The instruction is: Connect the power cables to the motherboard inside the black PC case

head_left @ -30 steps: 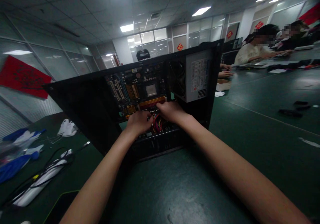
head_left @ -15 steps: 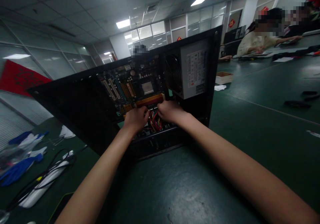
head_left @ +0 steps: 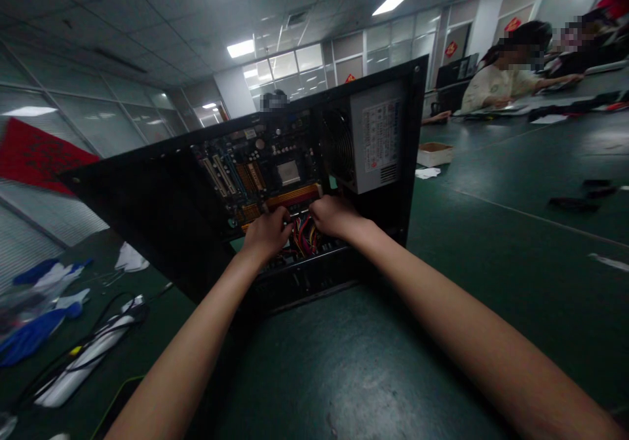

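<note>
A black computer case (head_left: 314,283) stands with its open side facing me. Inside it are a motherboard (head_left: 289,145) and, at the upper right, a grey power supply (head_left: 378,139) with a fan. My left hand (head_left: 268,234) reaches in below the board's slots, its fingers curled. Opposite it, my right hand (head_left: 334,216) is closed too, beside the right end of the orange and red memory slots (head_left: 295,198). A bundle of coloured cables (head_left: 304,234) lies between and below the hands. The fingertips are partly hidden, so what they grip cannot be made out.
The case stands on a green table (head_left: 363,355). To the left lie a white power strip (head_left: 88,361) wound with black cord and blue-and-white gloves (head_left: 39,329). A small open box (head_left: 435,155) is beyond the case; a person (head_left: 501,83) sits farther right.
The view has turned slightly, so the case's right edge and the background at right sit a little farther left. Both hands keep nearly the same place and grip.
</note>
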A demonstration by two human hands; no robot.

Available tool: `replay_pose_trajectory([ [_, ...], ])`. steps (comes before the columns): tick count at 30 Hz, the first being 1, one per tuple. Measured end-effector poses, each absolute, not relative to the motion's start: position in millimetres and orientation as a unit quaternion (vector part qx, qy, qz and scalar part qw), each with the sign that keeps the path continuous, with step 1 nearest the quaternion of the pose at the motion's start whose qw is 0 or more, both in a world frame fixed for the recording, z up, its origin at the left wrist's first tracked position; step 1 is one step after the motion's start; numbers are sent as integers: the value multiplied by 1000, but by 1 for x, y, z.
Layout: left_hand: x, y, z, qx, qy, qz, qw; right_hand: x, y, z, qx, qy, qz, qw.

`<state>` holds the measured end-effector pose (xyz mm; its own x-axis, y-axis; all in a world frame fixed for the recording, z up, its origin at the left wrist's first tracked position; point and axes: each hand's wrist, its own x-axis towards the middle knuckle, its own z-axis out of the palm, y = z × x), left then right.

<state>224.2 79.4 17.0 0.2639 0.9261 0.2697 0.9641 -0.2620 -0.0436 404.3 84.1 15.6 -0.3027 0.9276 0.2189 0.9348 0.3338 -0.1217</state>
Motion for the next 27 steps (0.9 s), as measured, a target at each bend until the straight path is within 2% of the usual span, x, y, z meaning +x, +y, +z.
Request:
replay_pose_trajectory([
  [7, 226, 84, 13, -788, -604, -53, 105, 405, 83, 15, -575, -806, -14, 138],
  [27, 229, 89, 10, -790, -606, -44, 84, 407, 86, 17, -580, -803, 0, 137],
])
